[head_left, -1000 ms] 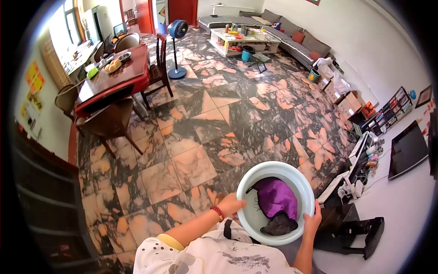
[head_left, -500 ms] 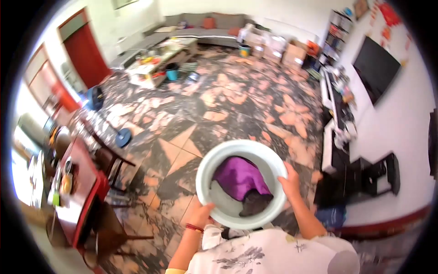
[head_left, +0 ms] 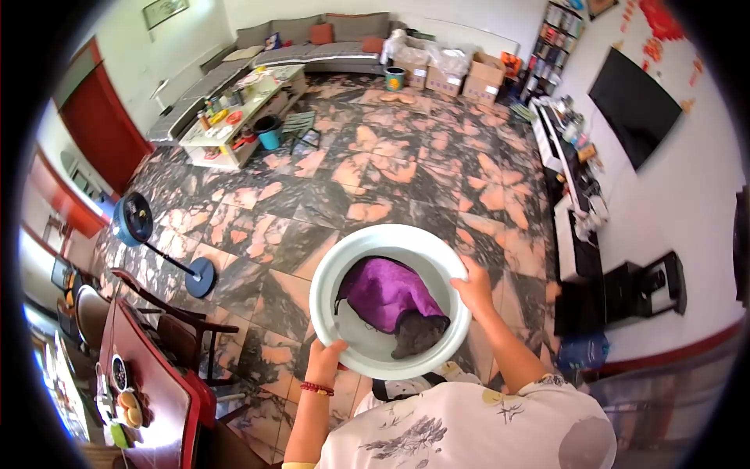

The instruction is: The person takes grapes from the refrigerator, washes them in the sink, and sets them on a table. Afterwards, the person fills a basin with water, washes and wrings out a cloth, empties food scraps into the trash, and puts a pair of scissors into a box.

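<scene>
A pale round basin (head_left: 326, 258) is held in front of my body, its open top facing up. Inside it lie a purple cloth (head_left: 387, 293) and, at the lower right, a dark grey cloth part (head_left: 419, 332); whether they are one piece I cannot tell. My left hand (head_left: 323, 363), with a red bracelet at the wrist, grips the basin's lower left rim. On the right rim my right hand (head_left: 474, 288) is closed, thumb on top. The undersides of both hands' grips are hidden.
A standing fan (head_left: 201, 277), a dark chair (head_left: 183, 332) and a red table (head_left: 160, 391) stand at the left. Ahead are a low table (head_left: 215, 144), a sofa (head_left: 351, 51) and boxes (head_left: 480, 78). A black and white cabinet (head_left: 574, 227) lines the right wall.
The view has turned right, so the table and fan shifted left and the sofa came ahead. The basin sits further left and higher in view, still in both hands.
</scene>
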Available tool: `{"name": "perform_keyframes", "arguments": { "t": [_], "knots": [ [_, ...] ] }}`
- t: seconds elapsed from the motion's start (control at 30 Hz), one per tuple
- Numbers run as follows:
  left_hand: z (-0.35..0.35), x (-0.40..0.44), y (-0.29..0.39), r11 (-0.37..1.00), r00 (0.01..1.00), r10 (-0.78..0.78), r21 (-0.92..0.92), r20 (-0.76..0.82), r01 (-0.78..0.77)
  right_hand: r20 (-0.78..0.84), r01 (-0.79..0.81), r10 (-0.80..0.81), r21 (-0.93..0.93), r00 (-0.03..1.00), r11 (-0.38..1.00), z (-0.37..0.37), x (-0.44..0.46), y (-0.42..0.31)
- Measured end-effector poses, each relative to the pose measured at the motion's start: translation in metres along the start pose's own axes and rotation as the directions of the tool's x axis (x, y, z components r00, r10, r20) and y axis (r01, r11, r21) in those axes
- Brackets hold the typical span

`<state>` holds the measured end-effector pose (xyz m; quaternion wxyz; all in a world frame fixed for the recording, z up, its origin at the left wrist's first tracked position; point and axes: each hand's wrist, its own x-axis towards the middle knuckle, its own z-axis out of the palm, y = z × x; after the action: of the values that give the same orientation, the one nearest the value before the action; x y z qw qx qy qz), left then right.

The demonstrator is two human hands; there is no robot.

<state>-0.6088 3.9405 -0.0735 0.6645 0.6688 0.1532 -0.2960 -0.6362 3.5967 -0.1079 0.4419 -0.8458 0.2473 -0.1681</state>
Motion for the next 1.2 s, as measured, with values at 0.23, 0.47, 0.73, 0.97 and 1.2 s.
{"name": "perform_keyframes", "arguments": {
  "t": [0.23, 0.47, 0.73, 0.97, 1.2],
  "knots": [
    [-0.066, 0.118, 0.063, 0.994, 0.993, -0.039, -0.103, -0.110, 0.028, 0.072, 0.164, -0.160, -0.052, 0.985, 0.985, 0.126, 0.122, -0.060],
    [-0.131, 0.228, 0.150, 0.986, 0.981, -0.053, -0.164, -0.188, 0.022, 0.225, 0.094, -0.110, 0.082, 0.968, 0.992, 0.255, 0.255, -0.126],
    [-0.228, 0.396, 0.255, 0.984, 0.987, 0.005, -0.177, -0.160, -0.034, 0.244, 0.025, -0.080, 0.219, 0.967, 0.975, 0.406, 0.389, -0.185],
    [-0.308, 0.533, 0.380, 0.999, 0.996, -0.003, -0.044, -0.091, -0.001, 0.162, 0.009, -0.038, 0.176, 0.986, 0.984, 0.516, 0.510, -0.246],
    [-0.357, 0.697, 0.473, 0.999, 0.993, 0.027, -0.015, -0.114, -0.029, 0.155, 0.065, -0.098, 0.207, 0.983, 0.976, 0.635, 0.669, -0.290]
  ]
}}
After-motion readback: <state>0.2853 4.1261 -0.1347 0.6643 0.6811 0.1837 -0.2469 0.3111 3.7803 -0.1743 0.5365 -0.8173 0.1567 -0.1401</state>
